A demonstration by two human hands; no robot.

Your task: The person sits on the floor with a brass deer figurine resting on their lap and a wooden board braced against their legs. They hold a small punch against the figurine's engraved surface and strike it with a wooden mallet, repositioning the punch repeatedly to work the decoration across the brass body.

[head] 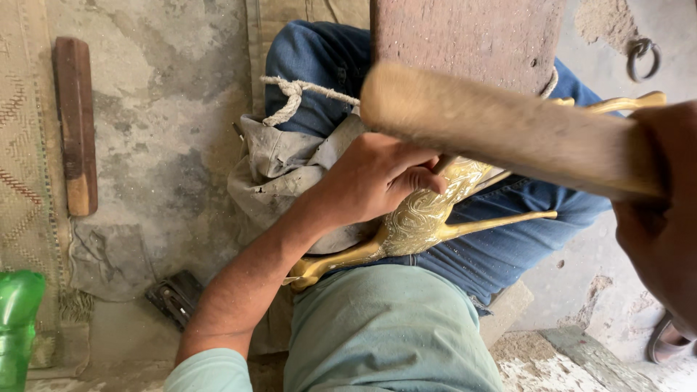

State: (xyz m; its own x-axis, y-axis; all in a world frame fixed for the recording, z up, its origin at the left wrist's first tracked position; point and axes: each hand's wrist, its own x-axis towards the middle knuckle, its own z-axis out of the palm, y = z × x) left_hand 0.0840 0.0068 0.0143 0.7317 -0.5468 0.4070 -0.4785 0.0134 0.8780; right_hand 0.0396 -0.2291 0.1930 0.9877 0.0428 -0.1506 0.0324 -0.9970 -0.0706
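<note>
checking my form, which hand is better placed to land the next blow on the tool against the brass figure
Right. The right hand holds the raised wooden mallet above the brass figure. The left hand is shut around the thin tool, pressed to the figure.

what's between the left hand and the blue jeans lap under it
In the head view, the engraved brass bird-shaped figure lies there: the left hand presses on its body, which rests across the blue jeans lap, with a crumpled grey cloth beside it.
</note>
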